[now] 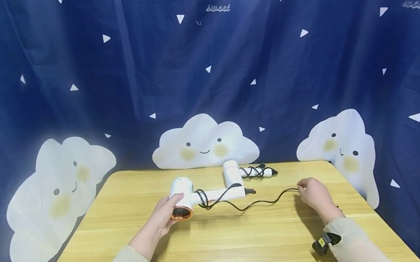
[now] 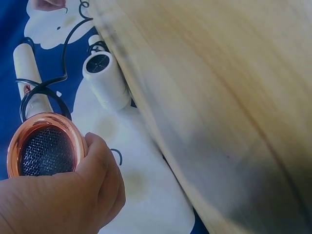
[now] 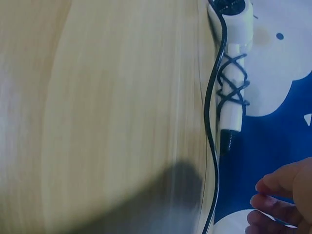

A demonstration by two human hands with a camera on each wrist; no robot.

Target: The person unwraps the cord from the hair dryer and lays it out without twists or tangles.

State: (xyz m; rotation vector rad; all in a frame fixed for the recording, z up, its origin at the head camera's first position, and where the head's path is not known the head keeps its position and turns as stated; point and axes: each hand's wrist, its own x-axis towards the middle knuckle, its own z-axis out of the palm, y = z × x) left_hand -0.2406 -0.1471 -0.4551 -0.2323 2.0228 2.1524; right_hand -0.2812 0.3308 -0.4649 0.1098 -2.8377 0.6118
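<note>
My left hand [image 1: 164, 211] grips a white hair dryer [image 1: 221, 194] by its barrel, thumb on top, holding it above the table. Its copper-ringed mesh end [image 2: 46, 151] fills the lower left of the left wrist view. The black cord [image 1: 256, 203] loops round the handle beside the barrel. From there it stretches right to my right hand [image 1: 313, 195], whose fingertips pinch it in the head view. The right wrist view shows the fingers [image 3: 275, 207] only partly, with the cord running out at the bottom.
A second white hair dryer [image 1: 232, 172] lies near the table's back edge, its cord wound crosswise round the handle. The wooden table [image 1: 221, 248] reaches back to a dark blue curtain [image 1: 171, 46] printed with clouds and triangles.
</note>
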